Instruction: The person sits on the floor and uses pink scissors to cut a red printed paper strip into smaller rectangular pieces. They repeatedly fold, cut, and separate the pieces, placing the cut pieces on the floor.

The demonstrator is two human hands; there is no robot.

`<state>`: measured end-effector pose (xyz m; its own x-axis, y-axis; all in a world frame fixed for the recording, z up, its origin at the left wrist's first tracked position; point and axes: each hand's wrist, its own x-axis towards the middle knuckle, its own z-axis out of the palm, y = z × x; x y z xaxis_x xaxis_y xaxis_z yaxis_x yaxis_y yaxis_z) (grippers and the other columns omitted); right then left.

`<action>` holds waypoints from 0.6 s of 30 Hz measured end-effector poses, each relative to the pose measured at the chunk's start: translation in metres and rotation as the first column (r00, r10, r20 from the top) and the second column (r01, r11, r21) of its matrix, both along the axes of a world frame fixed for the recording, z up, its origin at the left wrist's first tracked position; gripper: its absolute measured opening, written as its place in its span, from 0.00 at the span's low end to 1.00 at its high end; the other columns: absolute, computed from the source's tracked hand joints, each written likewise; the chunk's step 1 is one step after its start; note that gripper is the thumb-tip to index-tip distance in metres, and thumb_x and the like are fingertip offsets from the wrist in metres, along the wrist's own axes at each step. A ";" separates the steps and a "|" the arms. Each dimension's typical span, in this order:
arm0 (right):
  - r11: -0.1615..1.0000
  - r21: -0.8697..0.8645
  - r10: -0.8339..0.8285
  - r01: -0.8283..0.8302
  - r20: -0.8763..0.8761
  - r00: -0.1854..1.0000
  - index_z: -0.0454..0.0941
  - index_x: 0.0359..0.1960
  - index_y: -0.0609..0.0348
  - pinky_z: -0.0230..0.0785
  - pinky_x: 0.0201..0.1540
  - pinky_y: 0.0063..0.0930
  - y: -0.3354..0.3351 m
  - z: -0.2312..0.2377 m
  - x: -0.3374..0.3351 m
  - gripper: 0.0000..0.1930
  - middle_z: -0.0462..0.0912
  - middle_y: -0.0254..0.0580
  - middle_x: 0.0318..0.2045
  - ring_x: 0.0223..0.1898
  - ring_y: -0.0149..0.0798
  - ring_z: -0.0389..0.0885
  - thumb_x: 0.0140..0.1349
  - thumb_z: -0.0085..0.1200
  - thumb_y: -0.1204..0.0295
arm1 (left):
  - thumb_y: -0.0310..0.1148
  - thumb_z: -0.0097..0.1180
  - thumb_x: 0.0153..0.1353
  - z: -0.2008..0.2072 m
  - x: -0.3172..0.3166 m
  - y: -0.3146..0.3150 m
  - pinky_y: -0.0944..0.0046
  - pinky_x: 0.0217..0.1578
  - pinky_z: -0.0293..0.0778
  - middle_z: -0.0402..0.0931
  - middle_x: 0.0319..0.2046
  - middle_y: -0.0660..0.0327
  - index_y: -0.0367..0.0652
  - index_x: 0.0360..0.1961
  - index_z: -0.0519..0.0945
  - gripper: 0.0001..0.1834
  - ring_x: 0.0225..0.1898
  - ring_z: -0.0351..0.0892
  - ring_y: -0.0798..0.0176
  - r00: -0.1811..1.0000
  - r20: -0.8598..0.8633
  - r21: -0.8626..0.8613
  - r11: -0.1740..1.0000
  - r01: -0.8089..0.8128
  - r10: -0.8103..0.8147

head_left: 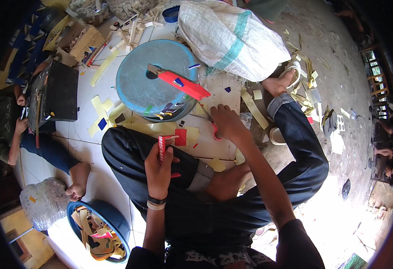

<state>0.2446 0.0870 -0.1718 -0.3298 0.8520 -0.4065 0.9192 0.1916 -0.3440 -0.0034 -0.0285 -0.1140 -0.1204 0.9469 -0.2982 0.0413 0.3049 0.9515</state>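
Note:
My left hand [159, 171] is closed around a small red piece with white lettering [162, 145], held upright above my left thigh. A thin pale edge sticks out from that piece towards the right. My right hand [227, 123] grips red-handled scissors [216, 132], whose blade points up and left, towards the rim of a round blue upturned tub [131, 67]. Across the tub's top lies a long red piece [185, 85] with a brownish end and a small blue scrap on it. Between my hands, a red square [180, 137] lies on yellowish backing paper [154, 128].
A white woven sack [232, 33] stands beyond the tub. At lower left, a blue basin [123, 224] holds paper strips, beside a filled plastic bag [46, 201]. Another person [15, 130] sits at left by a black box [62, 92]. Wooden pieces [136, 27] lie at the back.

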 end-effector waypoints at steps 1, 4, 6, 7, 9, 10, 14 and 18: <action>0.999 -0.035 0.027 -0.028 -0.024 0.999 0.70 0.59 0.62 0.75 0.59 0.50 0.003 0.002 0.003 0.39 0.75 0.56 0.54 0.62 0.60 0.76 0.43 0.76 0.77 | 0.37 0.57 0.78 0.000 -0.002 -0.002 0.76 0.22 0.62 0.83 0.37 0.69 0.41 0.59 0.83 0.15 0.31 0.80 0.79 1.000 0.003 -0.013 1.000 0.001 -0.001; 0.997 -0.079 0.017 -0.023 -0.083 0.996 0.69 0.63 0.60 0.77 0.57 0.47 0.007 0.006 0.008 0.39 0.78 0.57 0.52 0.58 0.60 0.80 0.48 0.75 0.76 | 0.38 0.56 0.79 -0.003 -0.003 -0.004 0.77 0.21 0.59 0.83 0.37 0.69 0.43 0.57 0.83 0.14 0.30 0.79 0.81 0.999 0.035 -0.016 1.000 0.010 -0.010; 0.992 0.104 -0.053 0.069 -0.156 0.986 0.73 0.62 0.60 0.77 0.56 0.46 0.002 0.005 0.000 0.34 0.80 0.56 0.50 0.54 0.59 0.83 0.52 0.73 0.75 | 0.38 0.56 0.79 -0.007 -0.001 -0.004 0.78 0.21 0.60 0.84 0.38 0.68 0.43 0.56 0.83 0.14 0.30 0.79 0.80 0.997 0.070 -0.005 1.000 0.010 -0.010; 0.979 0.160 -0.099 0.127 -0.173 0.980 0.74 0.61 0.59 0.77 0.55 0.46 -0.002 0.004 -0.005 0.32 0.81 0.55 0.49 0.52 0.58 0.84 0.54 0.72 0.75 | 0.38 0.56 0.79 -0.009 0.001 -0.004 0.78 0.22 0.61 0.85 0.39 0.68 0.43 0.56 0.82 0.13 0.30 0.79 0.80 0.996 0.091 0.002 1.000 0.004 -0.004; 0.975 0.151 -0.110 0.161 -0.301 0.947 0.78 0.54 0.64 0.78 0.54 0.48 -0.017 0.000 -0.019 0.24 0.82 0.54 0.46 0.51 0.58 0.84 0.56 0.71 0.74 | 0.37 0.56 0.78 -0.011 0.007 -0.004 0.78 0.23 0.64 0.86 0.39 0.66 0.42 0.55 0.82 0.12 0.30 0.79 0.79 0.994 0.112 -0.006 1.000 -0.002 0.003; 0.972 0.163 -0.099 0.171 -0.376 0.921 0.80 0.51 0.67 0.78 0.53 0.49 -0.026 -0.003 -0.027 0.20 0.82 0.54 0.44 0.50 0.58 0.84 0.57 0.70 0.74 | 0.36 0.57 0.78 -0.011 0.009 -0.003 0.77 0.24 0.66 0.86 0.39 0.66 0.42 0.54 0.82 0.12 0.31 0.80 0.78 0.994 0.112 -0.017 1.000 -0.001 0.003; 0.930 0.299 -0.139 0.213 -0.251 0.958 0.82 0.48 0.59 0.78 0.51 0.47 -0.049 -0.019 -0.058 0.18 0.82 0.49 0.43 0.50 0.53 0.83 0.56 0.72 0.71 | 0.30 0.57 0.77 -0.009 0.015 -0.004 0.73 0.31 0.76 0.85 0.34 0.63 0.37 0.52 0.82 0.09 0.31 0.81 0.75 0.990 0.136 -0.072 0.997 -0.018 0.028; 0.922 0.221 -0.231 0.319 -0.349 0.908 0.81 0.42 0.58 0.77 0.49 0.45 -0.053 -0.024 -0.060 0.14 0.82 0.46 0.42 0.48 0.52 0.83 0.57 0.72 0.72 | 0.30 0.59 0.76 -0.007 0.015 -0.004 0.74 0.30 0.76 0.85 0.31 0.63 0.39 0.51 0.83 0.08 0.29 0.81 0.75 0.955 0.268 -0.092 0.990 -0.104 0.126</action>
